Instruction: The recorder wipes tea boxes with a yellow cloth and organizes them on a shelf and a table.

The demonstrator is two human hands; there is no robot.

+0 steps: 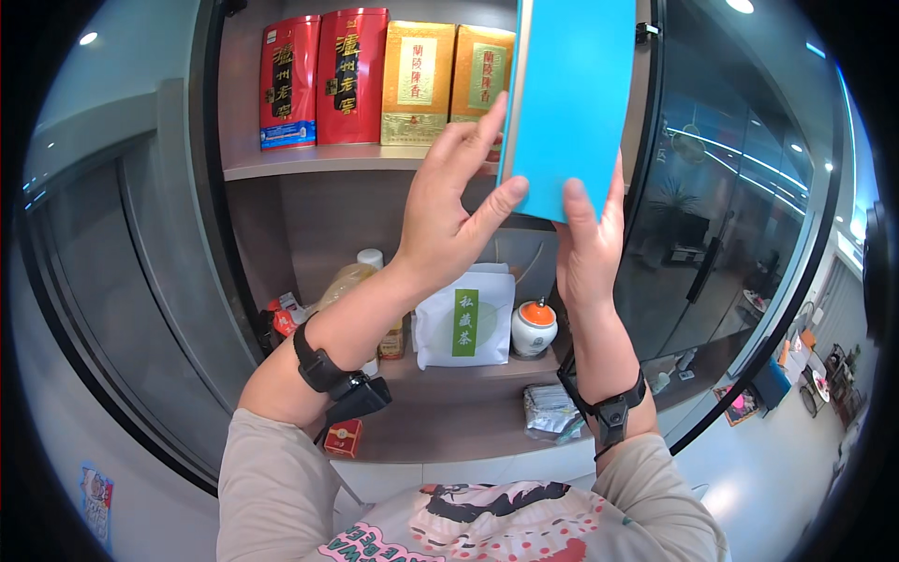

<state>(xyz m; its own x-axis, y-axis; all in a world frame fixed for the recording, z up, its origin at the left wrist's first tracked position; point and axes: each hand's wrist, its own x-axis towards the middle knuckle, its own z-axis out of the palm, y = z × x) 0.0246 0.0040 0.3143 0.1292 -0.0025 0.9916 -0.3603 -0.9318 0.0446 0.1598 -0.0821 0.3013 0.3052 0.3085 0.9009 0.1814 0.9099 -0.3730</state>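
A tall bright blue box (572, 105) stands upright in front of the upper shelf's right part. My right hand (590, 246) grips its lower right edge, thumb on the front face. My left hand (456, 190) is at the box's lower left edge, thumb tip at the corner and fingers spread; whether it bears any weight I cannot tell. Behind the hands, gold boxes (417, 84) and red tins (351, 77) stand in a row on the upper shelf (316, 163). The box partly hides the right-hand gold box (483, 67).
The middle shelf holds a white bag with a green label (495, 316), a white jar with an orange lid (534, 334) and a white-capped container (370, 258). Lower down are a red box (343, 437) and a plastic-wrapped bundle (551, 414). Glass door panels (702, 246) stand at the right.
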